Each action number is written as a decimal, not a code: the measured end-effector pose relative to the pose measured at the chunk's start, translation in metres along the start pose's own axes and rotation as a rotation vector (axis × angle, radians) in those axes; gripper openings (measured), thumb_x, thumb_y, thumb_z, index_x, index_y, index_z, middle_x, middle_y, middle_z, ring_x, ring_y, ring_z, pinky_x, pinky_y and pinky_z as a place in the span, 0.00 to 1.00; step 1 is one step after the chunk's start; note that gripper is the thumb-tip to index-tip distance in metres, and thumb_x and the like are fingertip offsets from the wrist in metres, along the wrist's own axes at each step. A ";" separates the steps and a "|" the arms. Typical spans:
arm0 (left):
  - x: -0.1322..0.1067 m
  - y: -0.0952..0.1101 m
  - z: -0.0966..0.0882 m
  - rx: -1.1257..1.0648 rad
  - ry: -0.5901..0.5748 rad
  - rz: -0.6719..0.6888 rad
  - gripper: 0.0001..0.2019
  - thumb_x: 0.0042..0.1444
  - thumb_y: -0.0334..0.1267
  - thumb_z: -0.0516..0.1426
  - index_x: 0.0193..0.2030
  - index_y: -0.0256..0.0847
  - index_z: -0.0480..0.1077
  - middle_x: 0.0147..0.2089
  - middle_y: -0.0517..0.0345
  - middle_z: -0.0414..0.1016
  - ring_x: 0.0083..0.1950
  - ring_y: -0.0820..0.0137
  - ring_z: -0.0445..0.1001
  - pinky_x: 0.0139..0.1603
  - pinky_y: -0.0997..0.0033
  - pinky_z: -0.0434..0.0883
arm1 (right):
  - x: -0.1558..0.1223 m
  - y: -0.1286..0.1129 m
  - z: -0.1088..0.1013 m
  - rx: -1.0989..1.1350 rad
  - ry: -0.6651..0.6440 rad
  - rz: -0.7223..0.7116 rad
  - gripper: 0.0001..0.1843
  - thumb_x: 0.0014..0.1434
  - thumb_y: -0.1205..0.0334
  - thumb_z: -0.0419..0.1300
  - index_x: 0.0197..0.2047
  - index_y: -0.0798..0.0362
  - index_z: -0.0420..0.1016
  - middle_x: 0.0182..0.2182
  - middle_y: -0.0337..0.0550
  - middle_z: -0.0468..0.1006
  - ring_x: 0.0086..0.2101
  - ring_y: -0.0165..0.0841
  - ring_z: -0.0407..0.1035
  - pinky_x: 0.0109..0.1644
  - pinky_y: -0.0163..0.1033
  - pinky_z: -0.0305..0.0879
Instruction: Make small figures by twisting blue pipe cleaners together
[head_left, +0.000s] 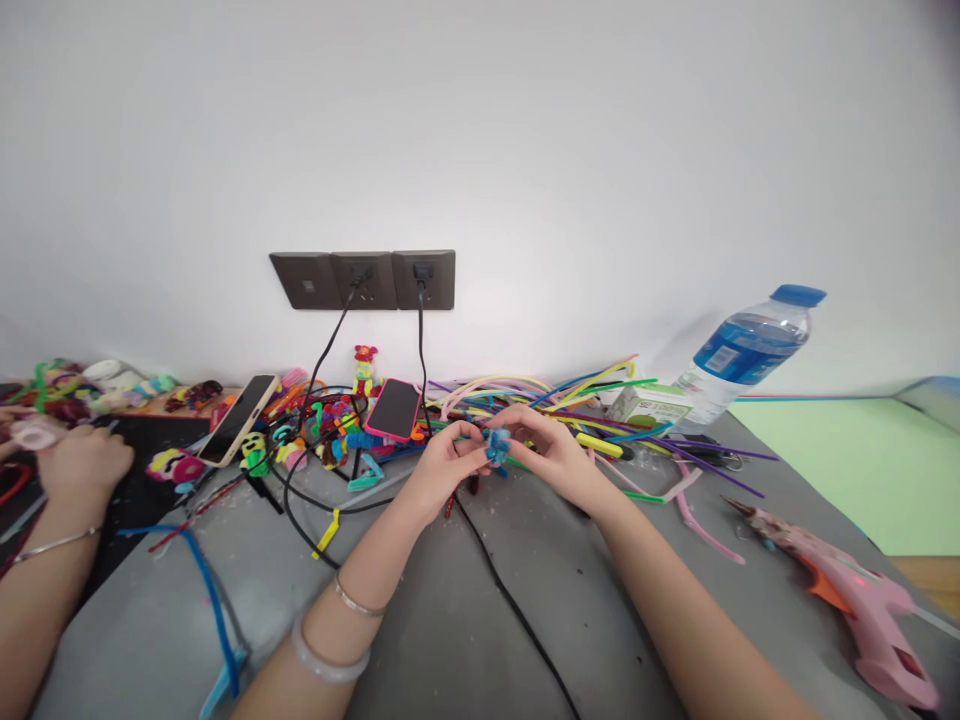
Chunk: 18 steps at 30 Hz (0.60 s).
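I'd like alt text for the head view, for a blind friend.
A person's left hand and right hand pinch a small blue piece over a gray table strewn with colorful pipe cleaners; a pink glue gun lies at right.

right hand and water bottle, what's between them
In the head view, coloured fuzzy stems, a yellow item and a green-and-white box lie between the right hand and the bottle.

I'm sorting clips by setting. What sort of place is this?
Probably a craft workspace, whether at home or in a shop I can't tell: a pink glue gun lies on the gray table, with loose pipe cleaners and small fuzzy figures.
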<state>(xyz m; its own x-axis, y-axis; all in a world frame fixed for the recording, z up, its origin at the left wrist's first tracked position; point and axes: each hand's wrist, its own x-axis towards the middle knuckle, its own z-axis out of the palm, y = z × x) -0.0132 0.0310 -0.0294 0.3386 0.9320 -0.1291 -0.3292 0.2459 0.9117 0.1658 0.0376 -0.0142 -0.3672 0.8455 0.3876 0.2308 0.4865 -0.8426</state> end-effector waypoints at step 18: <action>0.000 0.001 -0.002 0.081 0.082 0.109 0.17 0.48 0.44 0.66 0.43 0.41 0.70 0.33 0.60 0.72 0.30 0.75 0.70 0.36 0.73 0.69 | 0.003 0.005 -0.006 0.048 0.147 0.092 0.12 0.63 0.52 0.56 0.34 0.51 0.69 0.30 0.41 0.72 0.31 0.32 0.67 0.34 0.37 0.65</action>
<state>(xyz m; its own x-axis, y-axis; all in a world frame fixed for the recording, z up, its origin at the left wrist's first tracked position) -0.0149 0.0321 -0.0287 0.2303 0.9715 -0.0562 -0.2868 0.1230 0.9501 0.1710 0.0441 -0.0146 -0.2100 0.9107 0.3558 0.2123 0.3977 -0.8926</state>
